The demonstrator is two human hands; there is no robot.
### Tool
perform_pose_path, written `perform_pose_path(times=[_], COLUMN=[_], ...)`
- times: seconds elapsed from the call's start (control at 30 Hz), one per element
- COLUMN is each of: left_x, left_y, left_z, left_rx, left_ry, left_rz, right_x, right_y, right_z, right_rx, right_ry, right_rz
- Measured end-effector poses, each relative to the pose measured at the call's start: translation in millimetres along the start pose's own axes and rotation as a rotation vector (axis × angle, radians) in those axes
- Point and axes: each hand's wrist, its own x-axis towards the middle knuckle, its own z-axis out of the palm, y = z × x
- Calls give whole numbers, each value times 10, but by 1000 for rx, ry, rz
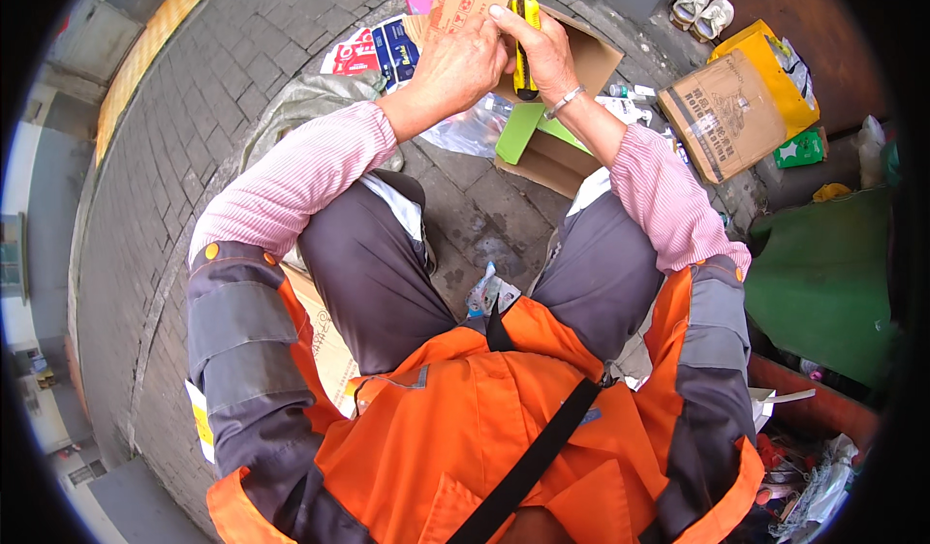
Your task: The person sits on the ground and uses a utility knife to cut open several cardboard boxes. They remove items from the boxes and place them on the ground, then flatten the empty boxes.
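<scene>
In my right hand [545,53] I hold a yellow and black snap-off utility knife [522,79], its blade extended and pointing away from me. My left hand [461,53], right beside it, is curled on the printed flap of a brown cardboard box [465,5]; some of its fingertips are hidden. The inside of brown cardboard [585,46] shows behind my right hand. Closer to my knees an opened carton with a green flap [517,137] rests on the paving, below my right wrist. Clear plastic wrapping [465,133] lies left of that carton.
Flattened packaging [356,53] and a pale woven sack [316,101] lie to the left. At right are a printed cardboard box [716,119], a yellow bag [795,108], white shoes [701,13] and a green sheet or cover [821,275]. Small bottles [628,92] lie near my right wrist.
</scene>
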Motion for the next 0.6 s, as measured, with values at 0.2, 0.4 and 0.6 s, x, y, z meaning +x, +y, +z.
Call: perform_pose_path(times=[0.2, 0.4, 0.6], left_x=[17, 164, 162], left_y=[226, -267, -1073], left_z=[93, -186, -494], left_rx=[-160, -477, -1364], left_ry=[-46, 96, -200], left_rz=[-78, -146, -740], right_x=[111, 299, 284], right_y=[131, 3, -112], right_z=[-238, -853, -1273], right_rx=[-165, 63, 34], right_ry=[47, 25, -127], right_rz=[-90, 15, 43])
